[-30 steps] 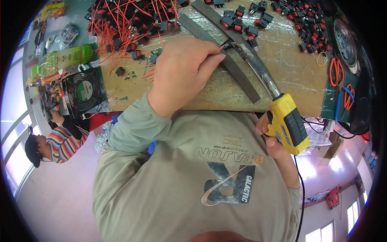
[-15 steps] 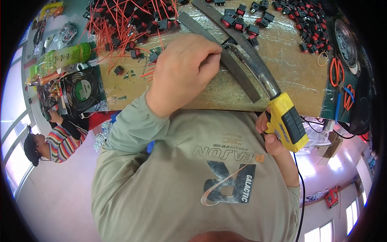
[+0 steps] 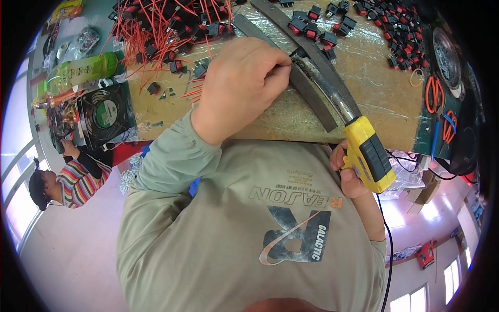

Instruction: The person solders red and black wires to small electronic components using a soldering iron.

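The yellow soldering gun (image 3: 368, 156), with the right hand (image 3: 349, 171) curled round its handle, has come closer to the left hand (image 3: 239, 86), whose thumb and forefinger are pressed together — what they pinch, I cannot tell. A dark metal strip (image 3: 314, 104) passes beyond these fingertips. Just past them is a small black piece (image 3: 299, 52), beside the gun's tip — so the work seems concentrated there.

Shows a tan board (image 3: 384, 104) on a green table (image 3: 427, 136); carries a heap of red-wired black switches (image 3: 169, 31), two flat dark strips (image 3: 315, 104), scattered black-and-red switches (image 3: 312, 30), a larger pile (image 3: 403, 34); bears on green margins a fan (image 3: 105, 114), orange-handled tools (image 3: 440, 96), a round dish (image 3: 446, 58) and, seemingly, a green bottle (image 3: 83, 73)
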The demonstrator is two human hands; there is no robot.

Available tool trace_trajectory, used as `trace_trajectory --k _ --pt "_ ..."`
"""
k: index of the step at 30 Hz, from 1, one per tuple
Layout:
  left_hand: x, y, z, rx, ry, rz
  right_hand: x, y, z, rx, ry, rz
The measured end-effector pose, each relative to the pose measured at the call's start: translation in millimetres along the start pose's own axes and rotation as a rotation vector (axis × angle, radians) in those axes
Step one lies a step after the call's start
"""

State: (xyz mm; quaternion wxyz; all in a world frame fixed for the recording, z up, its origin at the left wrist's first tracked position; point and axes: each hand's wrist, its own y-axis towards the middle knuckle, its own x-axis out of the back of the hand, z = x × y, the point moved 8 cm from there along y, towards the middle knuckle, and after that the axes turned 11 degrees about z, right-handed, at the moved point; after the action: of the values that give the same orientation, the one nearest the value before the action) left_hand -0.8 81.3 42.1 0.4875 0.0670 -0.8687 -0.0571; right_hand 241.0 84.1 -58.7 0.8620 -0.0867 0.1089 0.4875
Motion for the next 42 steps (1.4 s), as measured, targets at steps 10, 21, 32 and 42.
trace_trajectory --k 10,21,32,42 --pt "0.8 0.4 0.0 0.020 -0.014 0.006 0.1 7.3 13.9 0.118 0.061 -0.024" --pt "0.6 0.1 2.0 0.021 -0.018 0.005 0.1 5.9 7.9 0.054 0.045 -0.028" --pt "0.9 0.9 0.5 0.023 0.004 0.011 -0.1 4.1 19.2 0.081 0.149 -0.072" --pt "2.9 2.0 -3.1 -0.027 -0.031 -0.072 15.4 10.0 43.9 0.069 0.105 -0.246"
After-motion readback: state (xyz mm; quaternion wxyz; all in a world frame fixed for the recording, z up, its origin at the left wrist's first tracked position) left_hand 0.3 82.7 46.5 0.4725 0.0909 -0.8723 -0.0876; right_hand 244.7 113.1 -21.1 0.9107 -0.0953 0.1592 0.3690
